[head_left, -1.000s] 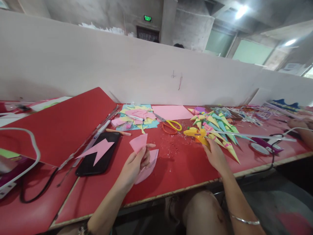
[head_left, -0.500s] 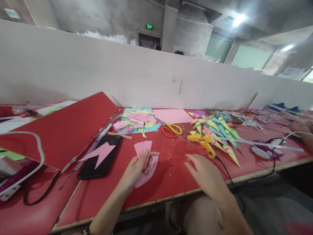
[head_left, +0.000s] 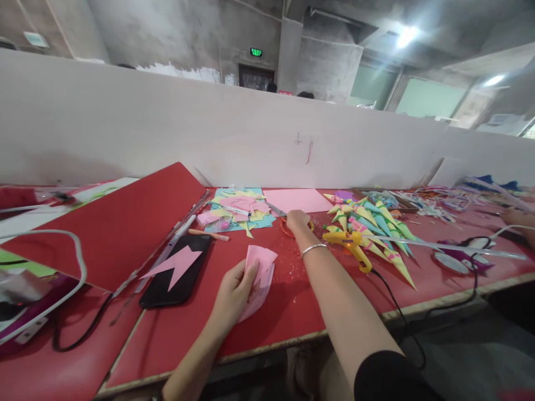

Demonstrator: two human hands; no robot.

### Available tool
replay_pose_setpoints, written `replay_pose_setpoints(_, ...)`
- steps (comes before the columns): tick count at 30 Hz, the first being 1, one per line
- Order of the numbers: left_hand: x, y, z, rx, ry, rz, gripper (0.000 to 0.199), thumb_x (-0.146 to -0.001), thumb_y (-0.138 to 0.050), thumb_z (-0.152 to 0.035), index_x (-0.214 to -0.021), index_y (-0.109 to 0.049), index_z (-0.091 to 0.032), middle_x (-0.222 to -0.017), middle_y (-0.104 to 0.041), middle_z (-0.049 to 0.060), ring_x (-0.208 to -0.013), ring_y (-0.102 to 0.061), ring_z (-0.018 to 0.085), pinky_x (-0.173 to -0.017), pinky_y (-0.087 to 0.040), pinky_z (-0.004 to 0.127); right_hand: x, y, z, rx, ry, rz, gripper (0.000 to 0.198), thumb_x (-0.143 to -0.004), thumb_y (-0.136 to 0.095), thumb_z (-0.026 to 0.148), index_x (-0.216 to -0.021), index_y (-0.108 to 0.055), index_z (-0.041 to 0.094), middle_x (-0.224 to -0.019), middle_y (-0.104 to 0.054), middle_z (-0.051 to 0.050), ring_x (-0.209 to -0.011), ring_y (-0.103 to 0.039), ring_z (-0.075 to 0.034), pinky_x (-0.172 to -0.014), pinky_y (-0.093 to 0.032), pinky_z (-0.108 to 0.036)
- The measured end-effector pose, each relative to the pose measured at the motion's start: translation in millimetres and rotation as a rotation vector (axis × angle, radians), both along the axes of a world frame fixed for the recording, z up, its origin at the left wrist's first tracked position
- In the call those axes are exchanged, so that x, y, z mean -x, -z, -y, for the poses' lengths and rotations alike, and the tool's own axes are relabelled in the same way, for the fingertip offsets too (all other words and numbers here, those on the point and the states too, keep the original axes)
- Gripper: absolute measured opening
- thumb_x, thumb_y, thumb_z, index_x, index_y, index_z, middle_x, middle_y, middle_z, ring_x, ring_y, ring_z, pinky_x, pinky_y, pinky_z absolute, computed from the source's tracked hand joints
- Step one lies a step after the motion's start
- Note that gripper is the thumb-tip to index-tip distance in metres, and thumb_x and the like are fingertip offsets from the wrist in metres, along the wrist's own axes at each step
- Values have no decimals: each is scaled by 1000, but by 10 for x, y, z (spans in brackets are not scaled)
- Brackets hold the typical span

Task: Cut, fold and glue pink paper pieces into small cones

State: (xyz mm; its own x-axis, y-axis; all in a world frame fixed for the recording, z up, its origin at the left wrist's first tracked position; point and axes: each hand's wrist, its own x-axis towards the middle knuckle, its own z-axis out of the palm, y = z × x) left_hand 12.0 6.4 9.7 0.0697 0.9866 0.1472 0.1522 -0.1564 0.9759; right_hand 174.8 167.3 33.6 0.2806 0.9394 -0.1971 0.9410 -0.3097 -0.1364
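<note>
Left hand (head_left: pixel 237 285) pinches pink paper (head_left: pixel 263 260); right hand (head_left: pixel 297 220) partly hides the scissors (head_left: pixel 277 211), grip unclear.

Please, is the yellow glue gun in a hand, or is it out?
Out: the glue gun lies on the red table; the right hand is at the scissors, and the left hand holds pink paper.

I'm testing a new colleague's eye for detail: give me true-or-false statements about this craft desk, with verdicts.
1. The left hand holds pink paper. True.
2. The right hand is on the handles of the scissors. True.
3. The yellow glue gun is in the left hand. False: it lies apart from both hands.
4. A pink cut-out lies across the black phone. True.
5. The paper cones are left of the scissors. False: they are to the right.
</note>
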Motion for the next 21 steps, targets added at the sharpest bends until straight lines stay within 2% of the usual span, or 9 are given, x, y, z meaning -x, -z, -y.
replay_pose_setpoints(7,-33,-23,19,-33,28,37,37,-73,-49,-48,-52,-38,-20,-42,-35,-7,-39,-33,8,-39,-25,20,-30,156,70,-116,-41,-65,32,-86,-52,31,-113,-51,14,-114,-54,-9,-96,-56,-20,-80,-48,-40)
replay_pose_setpoints(14,-27,5,-3,12,52,58,37,-73,-49,-51,-56,-43,-19,-40,-40,-7,-35,-37,8,-38,-28,20,-123,139,93,-260,-59,-326,30,-85,-53,30,-111,-53,15,-112,-55,-8,-95,-56,-19,-79,-48,-39)
replay_pose_setpoints(16,-5,-19,-6,17,41,47,33,-73,-49,-50,-61,-47,-19,-38,-43,-7,-34,-40,10,-40,-30,21,-102,97,132,-316,-40,-444,26,-85,-53,31,-105,-55,14,-104,-58,-7,-89,-58,-17,-74,-49,-35)
replay_pose_setpoints(18,31,-50,-16,15,28,49,30,-74,-49,-48,-65,-49,-19,-38,-44,-7,-35,-42,11,-43,-32,22,-65,47,224,-373,-43,-585,23,-86,-50,32,-95,-57,13,-88,-61,-6,-75,-59,-15,-64,-48,-27)
replay_pose_setpoints(21,102,-88,-60,-51,0,33,27,-74,-49,-44,-63,-49,-20,-41,-46,-6,-41,-44,12,-48,-35,23,-16,-25,489,-446,-107,-812,29,-89,-38,37,-89,-54,13,-69,-57,-2,-58,-55,-10,-51,-43,-20)
